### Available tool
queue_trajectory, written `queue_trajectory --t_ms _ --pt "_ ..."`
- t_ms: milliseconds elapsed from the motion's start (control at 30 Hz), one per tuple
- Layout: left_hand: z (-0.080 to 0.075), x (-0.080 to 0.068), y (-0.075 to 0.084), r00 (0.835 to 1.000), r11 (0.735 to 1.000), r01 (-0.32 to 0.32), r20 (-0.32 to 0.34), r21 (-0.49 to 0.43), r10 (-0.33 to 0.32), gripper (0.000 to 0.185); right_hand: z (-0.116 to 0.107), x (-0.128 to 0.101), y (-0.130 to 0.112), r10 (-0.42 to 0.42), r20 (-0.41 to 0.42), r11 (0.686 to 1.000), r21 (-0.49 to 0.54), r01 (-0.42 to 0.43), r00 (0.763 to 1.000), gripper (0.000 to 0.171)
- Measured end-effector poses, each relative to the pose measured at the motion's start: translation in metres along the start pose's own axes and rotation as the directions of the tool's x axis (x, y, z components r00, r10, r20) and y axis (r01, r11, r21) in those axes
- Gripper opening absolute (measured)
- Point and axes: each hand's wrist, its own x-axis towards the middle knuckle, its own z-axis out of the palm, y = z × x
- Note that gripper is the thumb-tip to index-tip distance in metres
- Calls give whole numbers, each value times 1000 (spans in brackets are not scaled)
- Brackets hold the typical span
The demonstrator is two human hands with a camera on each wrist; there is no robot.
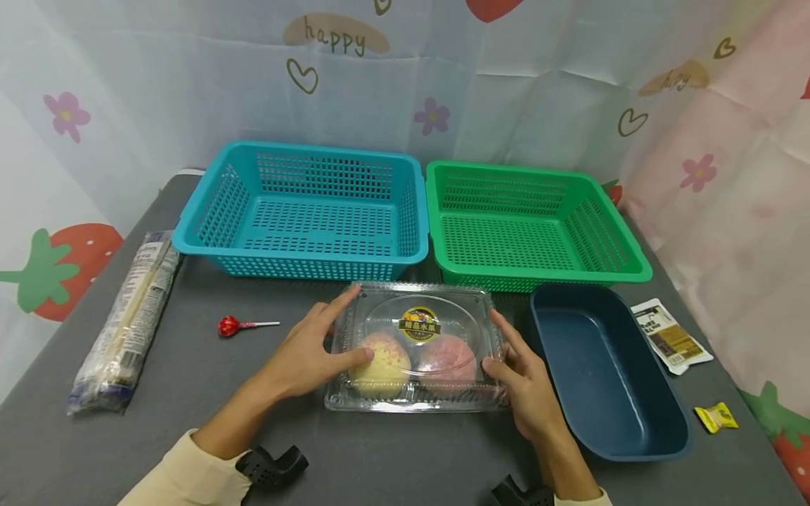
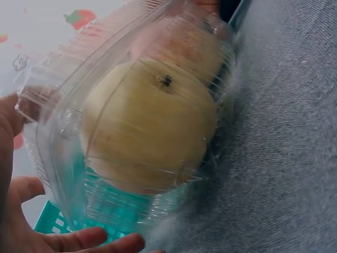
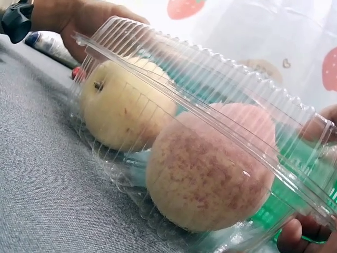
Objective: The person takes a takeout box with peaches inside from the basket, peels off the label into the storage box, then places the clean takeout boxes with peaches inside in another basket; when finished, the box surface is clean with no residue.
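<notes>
Looking down from the head view, a clear plastic box (image 1: 418, 348) lies on the grey table (image 1: 190, 422), just in front of two baskets, one blue basket (image 1: 304, 211) and one green basket (image 1: 534, 225). The box's long axis runs left to right, so each short end faces one hand. The left hand (image 1: 310, 355) rests on the left end with fingers nearly straight, the thumb lying over the lid; the right hand (image 1: 528, 383) touches the right end with fingers a little bent, not really clenched around it. Both hands are equally near. Inside are two peaches, one yellowish (image 1: 380, 365) and one pinkish (image 1: 448, 362). One dark blue tray (image 1: 658, 429) stands just to the right, and one lollipop (image 1: 230, 326) and one long packet (image 1: 126, 323) lie to the left. From the left wrist view, the yellowish peach (image 2: 150, 126) fills the box, with fingertips (image 2: 95, 240) below it. From the right wrist view, both peaches sit side by side under the ribbed lid (image 3: 210, 84).
</notes>
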Motion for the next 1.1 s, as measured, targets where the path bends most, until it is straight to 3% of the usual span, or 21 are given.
queue_trajectory --t_ms 167,267,367,467,533,800,1100 --pt "-2 0 1 999 1000 4 39 -6 -4 92 3 -2 -7 27 -63 993 -117 -35 998 62" --pt "-3 1 0 999 1000 0 54 -28 1 93 4 -3 -15 78 -93 971 -219 -97 993 62" --pt "-4 2 0 998 998 -3 67 -58 7 94 5 -5 -24 114 -114 918 -367 -148 987 64" --pt "-4 3 1 997 997 -1 82 -79 7 95 4 -6 -34 91 -122 834 -533 -142 988 67" --pt "-5 4 2 996 996 2 89 -85 6 95 3 -6 -42 51 -102 794 -599 -102 993 68" --pt "-13 9 8 990 999 26 141 -42 -19 94 -5 16 -75 -61 74 739 -667 95 995 68" --pt "-27 16 12 961 999 36 275 -37 -24 100 2 57 -88 -112 315 647 -697 310 942 60"
